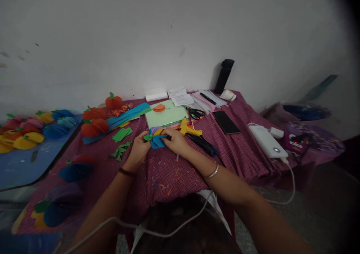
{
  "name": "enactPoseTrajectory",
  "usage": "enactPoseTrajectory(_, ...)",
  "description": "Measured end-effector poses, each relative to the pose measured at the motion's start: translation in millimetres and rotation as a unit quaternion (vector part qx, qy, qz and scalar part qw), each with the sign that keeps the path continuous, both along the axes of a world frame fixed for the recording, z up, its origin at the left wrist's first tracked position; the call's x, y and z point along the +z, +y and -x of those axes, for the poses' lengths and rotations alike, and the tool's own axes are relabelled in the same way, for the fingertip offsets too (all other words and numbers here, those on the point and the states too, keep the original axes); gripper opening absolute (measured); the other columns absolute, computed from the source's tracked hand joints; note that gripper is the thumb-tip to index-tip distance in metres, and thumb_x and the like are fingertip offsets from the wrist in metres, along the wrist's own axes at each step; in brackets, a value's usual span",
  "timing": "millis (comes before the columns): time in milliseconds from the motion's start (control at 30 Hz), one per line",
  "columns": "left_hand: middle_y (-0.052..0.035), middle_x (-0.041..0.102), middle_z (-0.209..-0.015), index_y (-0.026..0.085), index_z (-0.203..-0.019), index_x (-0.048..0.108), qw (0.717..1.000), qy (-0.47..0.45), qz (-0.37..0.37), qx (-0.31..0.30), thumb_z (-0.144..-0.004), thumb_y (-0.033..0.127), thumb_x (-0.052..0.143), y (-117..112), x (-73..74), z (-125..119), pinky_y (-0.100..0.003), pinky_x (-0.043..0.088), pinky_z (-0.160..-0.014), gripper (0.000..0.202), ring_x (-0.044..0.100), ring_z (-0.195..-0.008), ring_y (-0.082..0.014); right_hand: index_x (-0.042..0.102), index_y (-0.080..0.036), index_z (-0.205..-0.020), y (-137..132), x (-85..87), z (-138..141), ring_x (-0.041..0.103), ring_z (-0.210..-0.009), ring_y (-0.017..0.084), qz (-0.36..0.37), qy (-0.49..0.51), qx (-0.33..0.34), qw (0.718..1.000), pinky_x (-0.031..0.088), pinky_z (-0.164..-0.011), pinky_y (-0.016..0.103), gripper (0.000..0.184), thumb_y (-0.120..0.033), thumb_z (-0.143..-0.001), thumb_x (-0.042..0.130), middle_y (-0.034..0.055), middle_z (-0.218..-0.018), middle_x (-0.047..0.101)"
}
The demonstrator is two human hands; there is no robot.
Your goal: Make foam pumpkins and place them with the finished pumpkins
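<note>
Between my two hands is a small paper pumpkin (157,142) with blue, yellow and purple folds and a green piece on its left side. The fingers of my left hand (140,148) pinch it by the green piece. My right hand (176,141) grips the blue folds from the other side. Just beyond my right hand lies a yellow glue gun (188,128). Green paper pieces (122,134) and curled green cut-outs (120,151) rest left of my left hand. Below the pumpkin, small paper scraps (165,179) are scattered over the checked cloth.
Orange paper pumpkins (95,127) and blue paper strips (129,116) lie at left. More pumpkins sit on a blue table (30,171). Black scissors (197,113), a phone (225,122), a white power bank (267,140) with a cable, and a black bottle (224,76) stand or lie right.
</note>
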State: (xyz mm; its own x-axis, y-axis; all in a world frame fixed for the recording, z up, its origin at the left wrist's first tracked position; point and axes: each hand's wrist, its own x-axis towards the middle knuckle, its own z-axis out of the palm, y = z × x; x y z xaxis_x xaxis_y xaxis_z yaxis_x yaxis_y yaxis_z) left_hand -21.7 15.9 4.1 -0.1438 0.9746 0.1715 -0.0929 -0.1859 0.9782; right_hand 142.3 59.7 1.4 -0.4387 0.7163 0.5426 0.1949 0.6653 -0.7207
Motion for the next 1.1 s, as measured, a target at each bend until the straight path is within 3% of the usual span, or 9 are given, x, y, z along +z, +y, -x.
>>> enactPoseTrajectory(300, 0.0009, 0.066, -0.076, 0.017, -0.082, 0.07, 0.997, 0.048, -0.047, 0.04, -0.06, 0.015, 0.072, 2, 1.9, 6, -0.026, 0.047, -0.07, 0.022, 0.057, -0.07, -0.0137, 0.06, -0.018, -0.08, 2, -2.1, 0, 0.056, -0.079, 0.015, -0.004, 0.027, 0.002, 1.0, 0.042, -0.073, 0.025, 0.024, 0.0, -0.069, 0.047, 0.001, -0.081, 0.061)
enactPoseTrajectory(467, 0.0003, 0.067, -0.075, 0.017, -0.075, 0.068, 0.992, 0.059, -0.062, 0.096, -0.057, 0.014, 0.069, 5, 7.6, 15, -0.029, 0.048, -0.073, 0.017, 0.057, -0.071, -0.0151, 0.061, -0.017, -0.084, 5, -4.3, 0, 0.057, -0.079, 0.015, 0.01, 0.051, -0.03, 0.998, 0.044, -0.074, 0.026, 0.023, -0.004, -0.073, 0.045, 0.0019, -0.084, 0.063)
enactPoseTrajectory(700, 0.0019, 0.067, -0.071, 0.016, -0.069, 0.066, 0.989, 0.067, -0.06, 0.115, -0.053, 0.013, 0.069, 4, 16.1, 18, -0.027, 0.047, -0.072, 0.017, 0.057, -0.068, -0.0137, 0.061, -0.017, -0.083, 5, -1.6, -2, 0.057, -0.077, 0.015, 0.026, 0.063, -0.049, 0.997, 0.044, -0.073, 0.026, 0.02, -0.007, -0.075, 0.046, 0.0022, -0.083, 0.065)
enactPoseTrajectory(1000, 0.0023, 0.065, -0.07, 0.016, -0.073, 0.067, 0.996, 0.046, -0.029, 0.076, -0.057, 0.025, 0.079, 4, 13.7, 16, -0.025, 0.046, -0.066, 0.022, 0.054, -0.063, -0.0115, 0.06, -0.018, -0.088, 1, -1.9, 2, 0.06, -0.081, 0.015, 0.052, 0.098, -0.02, 0.994, 0.047, -0.075, 0.028, 0.016, -0.011, -0.076, 0.051, 0.0024, -0.086, 0.065)
enactPoseTrajectory(1100, -0.0003, 0.068, -0.076, 0.017, -0.081, 0.068, 0.999, 0.04, -0.018, 0.03, -0.063, 0.031, 0.078, 2, 13.0, 15, -0.028, 0.048, -0.07, 0.025, 0.057, -0.069, -0.0141, 0.06, -0.018, -0.091, 0, -2.3, 3, 0.061, -0.08, 0.016, 0.057, 0.105, -0.03, 0.992, 0.048, -0.075, 0.029, 0.018, -0.012, -0.076, 0.052, 0.0025, -0.087, 0.065)
